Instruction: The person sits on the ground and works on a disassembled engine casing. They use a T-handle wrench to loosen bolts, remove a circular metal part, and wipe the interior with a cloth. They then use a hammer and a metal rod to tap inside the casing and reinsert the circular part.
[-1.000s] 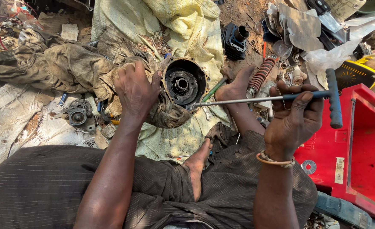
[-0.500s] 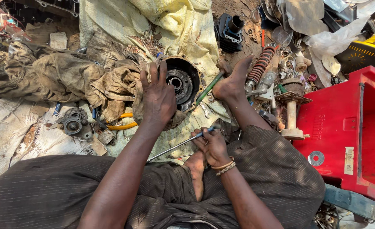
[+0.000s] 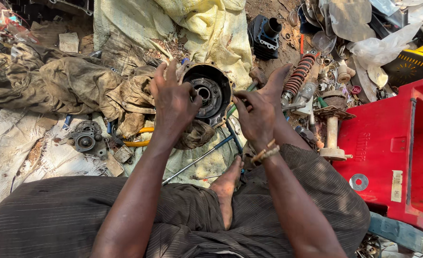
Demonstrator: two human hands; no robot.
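Note:
A round, dark metal housing (image 3: 212, 93) with a bearing in its centre stands on edge on a dirty rag, in front of my crossed legs. My left hand (image 3: 173, 101) grips its left rim, fingers spread over the top and thumb reaching toward the bearing. My right hand (image 3: 255, 114) is at the right rim, its fingertips pinched against the edge. A long T-handle wrench (image 3: 206, 155) lies on the sack below the housing, with no hand on it.
A red plastic crate (image 3: 388, 143) stands at my right. A red-orange shock absorber spring (image 3: 297, 79), a black finned cylinder (image 3: 264, 31) and small parts lie beyond it. Oily cloth (image 3: 68, 86), a geared part (image 3: 85, 141) and a yellow sack (image 3: 211, 28) lie left and ahead.
My right hand put the T-handle wrench down on the sack and moved up to the housing's right rim. My left hand stayed on the housing, which now faces me more.

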